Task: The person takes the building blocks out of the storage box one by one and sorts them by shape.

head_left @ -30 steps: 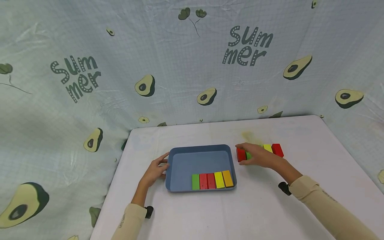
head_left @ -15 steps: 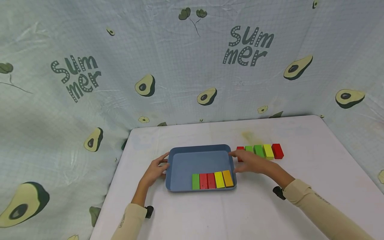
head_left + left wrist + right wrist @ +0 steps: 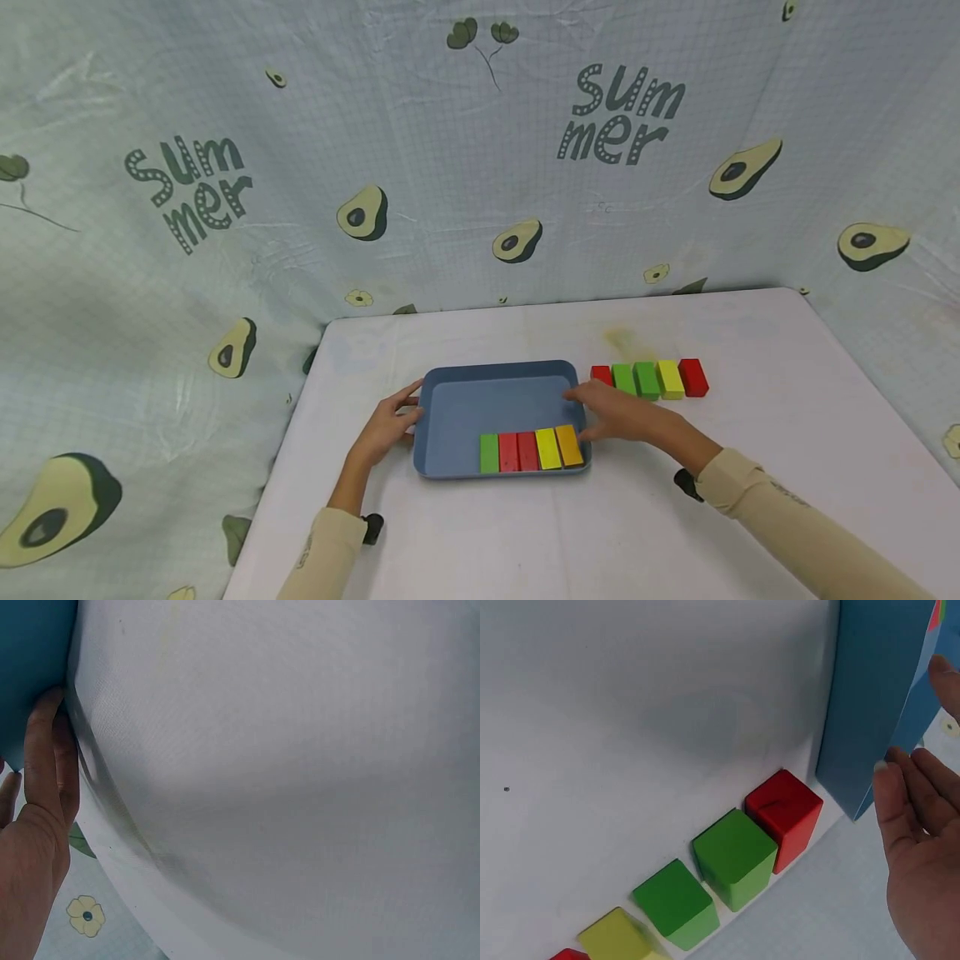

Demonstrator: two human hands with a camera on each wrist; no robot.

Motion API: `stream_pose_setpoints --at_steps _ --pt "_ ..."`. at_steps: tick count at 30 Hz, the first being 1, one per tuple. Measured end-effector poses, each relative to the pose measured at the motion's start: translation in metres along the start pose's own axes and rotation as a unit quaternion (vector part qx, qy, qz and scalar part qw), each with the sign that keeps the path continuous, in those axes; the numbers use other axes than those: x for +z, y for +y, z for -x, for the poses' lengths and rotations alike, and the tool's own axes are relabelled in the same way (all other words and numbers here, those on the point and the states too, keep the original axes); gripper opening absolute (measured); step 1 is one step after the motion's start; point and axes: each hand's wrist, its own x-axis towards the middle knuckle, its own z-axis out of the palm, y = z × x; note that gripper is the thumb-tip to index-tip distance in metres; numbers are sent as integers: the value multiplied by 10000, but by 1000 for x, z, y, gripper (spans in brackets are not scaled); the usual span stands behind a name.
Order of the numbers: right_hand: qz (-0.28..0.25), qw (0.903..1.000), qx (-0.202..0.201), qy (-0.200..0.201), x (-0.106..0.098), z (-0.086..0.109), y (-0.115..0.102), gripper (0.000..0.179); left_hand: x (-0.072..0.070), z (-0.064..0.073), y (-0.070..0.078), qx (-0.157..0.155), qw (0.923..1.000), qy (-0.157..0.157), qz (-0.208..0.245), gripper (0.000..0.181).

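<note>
A blue-grey tray (image 3: 480, 402) lies on the table with a row of blocks along its near edge: a green block (image 3: 489, 454), two red blocks (image 3: 517, 452), a yellow block (image 3: 548, 449) and an orange block (image 3: 569, 446). My left hand (image 3: 384, 432) touches the tray's left side with extended fingers (image 3: 41, 761). At the right rim, my right hand (image 3: 618, 413) reaches over the tray edge with spread, relaxed fingers holding nothing. Its thumb is close to the orange block. In the right wrist view the fingertips (image 3: 891, 791) lie by the tray's wall (image 3: 870, 697).
Right of the tray stands a second row on the white-covered table (image 3: 660, 500): a red block (image 3: 601, 372), two green blocks (image 3: 634, 379), a yellow block (image 3: 671, 380) and another red block (image 3: 693, 377). A printed cloth (image 3: 450, 167) hangs behind the table.
My right hand has moved left and slightly toward me, from the red block in the outer row to the tray's right rim. My left hand and the blocks stay put.
</note>
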Motion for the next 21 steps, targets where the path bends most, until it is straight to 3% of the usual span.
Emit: stream_pose_setpoints --at_steps 3,7,13,17,21 --pt "369 9993 -86 -13 4 -2 1 64 -1 -1 -1 -14 10000 -32 -10 57" --pt "953 9954 -38 9 9 -5 -1 64 -2 -9 -13 -22 10000 14 88 57" --pt "1927 9812 -54 76 13 -10 -11 64 -2 -17 -29 -10 9999 162 52 56" --pt "2351 9719 103 -42 14 -13 -19 67 -2 -17 -30 11 9999 154 42 56" --pt "2700 9624 290 -84 17 -15 -25 66 -2 -13 -21 27 9999 92 90 57"
